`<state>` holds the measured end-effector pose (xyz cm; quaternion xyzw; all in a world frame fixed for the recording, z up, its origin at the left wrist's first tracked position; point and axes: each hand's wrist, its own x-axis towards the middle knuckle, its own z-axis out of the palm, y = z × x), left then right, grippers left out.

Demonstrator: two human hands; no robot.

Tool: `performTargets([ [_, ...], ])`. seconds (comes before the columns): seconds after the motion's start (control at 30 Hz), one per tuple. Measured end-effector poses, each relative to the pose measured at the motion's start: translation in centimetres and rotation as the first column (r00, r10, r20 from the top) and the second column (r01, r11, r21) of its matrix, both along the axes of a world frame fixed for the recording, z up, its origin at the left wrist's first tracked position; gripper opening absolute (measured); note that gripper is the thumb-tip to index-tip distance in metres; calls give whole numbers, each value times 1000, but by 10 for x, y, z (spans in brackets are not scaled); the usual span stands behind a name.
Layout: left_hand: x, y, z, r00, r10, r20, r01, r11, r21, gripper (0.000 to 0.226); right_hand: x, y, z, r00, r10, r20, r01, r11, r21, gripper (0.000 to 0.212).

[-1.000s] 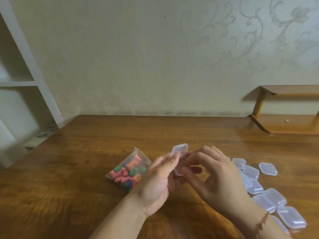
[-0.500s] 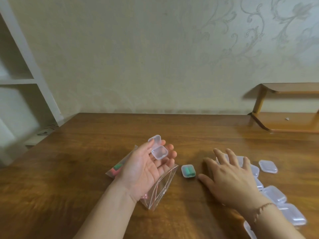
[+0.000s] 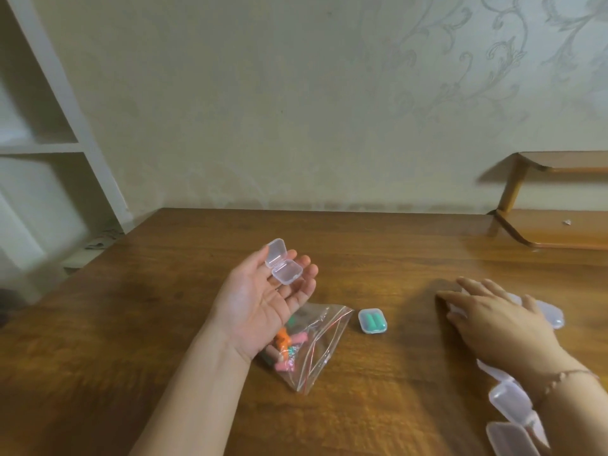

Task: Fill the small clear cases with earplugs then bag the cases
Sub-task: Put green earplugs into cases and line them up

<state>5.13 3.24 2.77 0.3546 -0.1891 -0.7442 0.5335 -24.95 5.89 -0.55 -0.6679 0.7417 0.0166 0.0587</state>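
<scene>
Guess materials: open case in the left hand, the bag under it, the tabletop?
Open case: likely rigid clear plastic, glossy; the left hand shows through. Zip bag: thin clear plastic film, creased, earplugs visible inside. Tabletop: wood or wood-look veneer, grained, semi-gloss sheen.

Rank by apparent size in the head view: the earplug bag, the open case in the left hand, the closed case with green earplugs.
1. Earplug bag, largest.
2. Open case, lid flipped back.
3. Closed case, smallest as it lies.
</scene>
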Motion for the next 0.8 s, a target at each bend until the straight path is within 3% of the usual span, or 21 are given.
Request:
performTargets([
  [0.07,5,-2,1,1000,31,-1,-31,1000,2,44,6,1,3,1000,1,-11,-1,999,-46,48],
  [0.13,13,-6,0,996,83,11,-83,996,9,42,25,6,10,1000,19,-23,-23,978,-205,47],
  [0.2,20,-11,0,990,135,34,-136,990,26,40,52,15,19,985,148,94,-98,911,-401,31],
  [0.23,23,-12,-2,985,161,68,-162,987,16,38,67,22,22,965,223,135,-147,893,-426,23],
  [0.3,26,-16,-9,964,218,150,-217,976,-23,35,96,33,24,930,336,148,-273,902,-334,21],
  [0.37,29,-18,-16,955,263,136,-261,965,-36,34,117,37,12,899,426,103,-380,875,-299,24],
  [0.47,31,-21,-18,958,284,51,-284,959,3,37,134,33,-7,872,481,94,-418,830,-370,28],
  [0.6,30,-21,-19,961,268,63,-270,962,44,36,140,31,-18,842,526,117,-456,811,-367,27],
  [0.7,30,-22,-19,960,277,51,-279,959,57,36,145,26,-18,820,569,66,-506,774,-380,9],
  [0.8,32,-22,-19,958,283,46,-285,957,49,37,151,19,-15,786,618,5,-568,725,-389,17],
])
